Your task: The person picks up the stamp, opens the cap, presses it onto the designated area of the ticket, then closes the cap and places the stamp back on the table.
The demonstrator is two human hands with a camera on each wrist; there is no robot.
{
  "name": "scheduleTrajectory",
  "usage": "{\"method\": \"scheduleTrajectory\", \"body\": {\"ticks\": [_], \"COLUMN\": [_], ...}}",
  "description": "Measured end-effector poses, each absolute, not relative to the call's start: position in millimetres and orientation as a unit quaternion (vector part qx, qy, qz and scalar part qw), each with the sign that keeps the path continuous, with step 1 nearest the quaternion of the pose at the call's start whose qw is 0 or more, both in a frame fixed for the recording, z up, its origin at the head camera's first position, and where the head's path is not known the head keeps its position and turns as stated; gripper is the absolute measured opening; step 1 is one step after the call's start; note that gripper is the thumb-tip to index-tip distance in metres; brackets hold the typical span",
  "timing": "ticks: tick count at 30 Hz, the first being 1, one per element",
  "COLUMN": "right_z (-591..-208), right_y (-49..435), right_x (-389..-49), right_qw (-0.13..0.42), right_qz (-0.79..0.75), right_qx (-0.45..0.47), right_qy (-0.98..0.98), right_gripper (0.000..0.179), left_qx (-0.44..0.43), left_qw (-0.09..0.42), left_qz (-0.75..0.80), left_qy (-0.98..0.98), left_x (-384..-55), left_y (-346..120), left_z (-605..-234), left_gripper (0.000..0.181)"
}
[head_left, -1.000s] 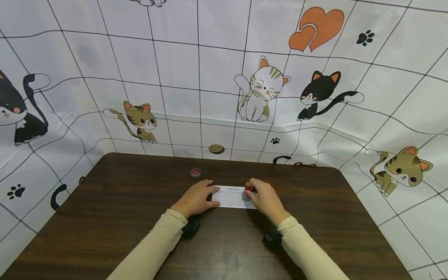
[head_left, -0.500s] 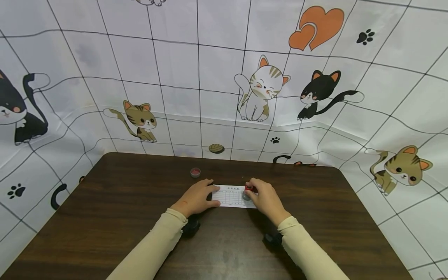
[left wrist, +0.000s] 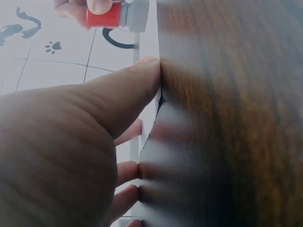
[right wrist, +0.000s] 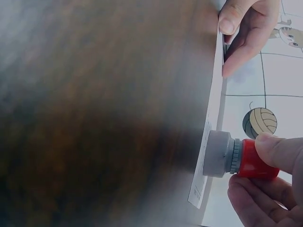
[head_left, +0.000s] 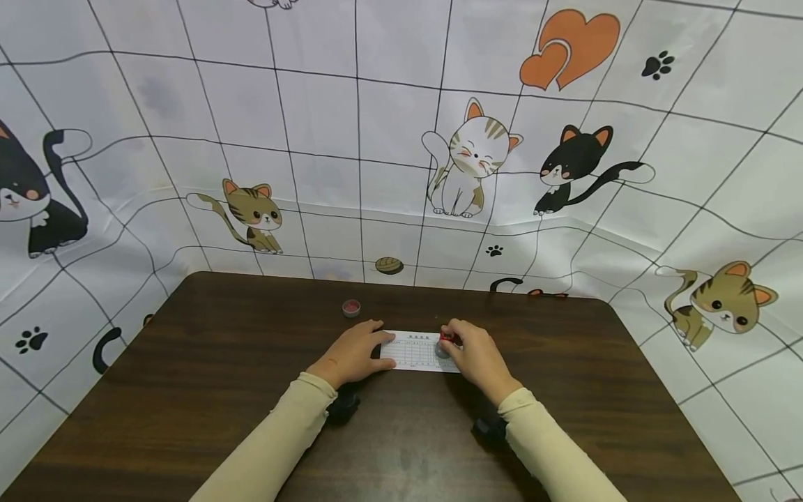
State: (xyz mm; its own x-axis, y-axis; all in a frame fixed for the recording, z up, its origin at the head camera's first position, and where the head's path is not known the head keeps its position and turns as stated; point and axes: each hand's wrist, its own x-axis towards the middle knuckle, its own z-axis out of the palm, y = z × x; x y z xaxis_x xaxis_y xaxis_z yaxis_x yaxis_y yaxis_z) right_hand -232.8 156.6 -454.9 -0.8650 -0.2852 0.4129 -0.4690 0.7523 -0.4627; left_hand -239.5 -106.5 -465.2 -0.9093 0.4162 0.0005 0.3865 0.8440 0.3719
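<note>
A white paper form (head_left: 414, 354) with a printed grid lies on the dark wooden table. My left hand (head_left: 359, 354) presses its left end, thumb on the near edge and the other fingers spread at the far side. In my right hand (head_left: 478, 357) is a stamp (right wrist: 222, 153) with a red handle and a grey round base, pinched by the handle between thumb and fingers. The stamp stands upright with its base on the right part of the form. From the left wrist view, the thumb (left wrist: 137, 80) bears down at the paper's edge.
A small round tub (head_left: 351, 308) with red inside sits behind my left hand. The table's far edge (head_left: 401, 286) meets a white curtain (head_left: 326, 139) printed with cats and grid lines. Dark wrist devices (head_left: 343, 406) sit beneath both wrists.
Both hands, the form and the stamp keep their places. Only a very slight shift of the head view shows.
</note>
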Motion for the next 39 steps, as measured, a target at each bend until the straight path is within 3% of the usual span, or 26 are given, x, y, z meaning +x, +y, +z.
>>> {"method": "scheduleTrajectory", "body": {"ticks": [39], "right_z": [-453.2], "right_y": [156.5], "right_x": [-231.3], "right_qw": [0.148], "right_qz": [0.291], "right_qx": [0.195], "right_qy": [-0.925], "right_gripper": [0.017], "left_qx": [0.209], "left_qw": [0.04], "left_qz": [0.199], "left_qy": [0.957], "left_x": [-237.1], "left_y": [-107.0], "left_z": [-463.4], "left_gripper": [0.061]}}
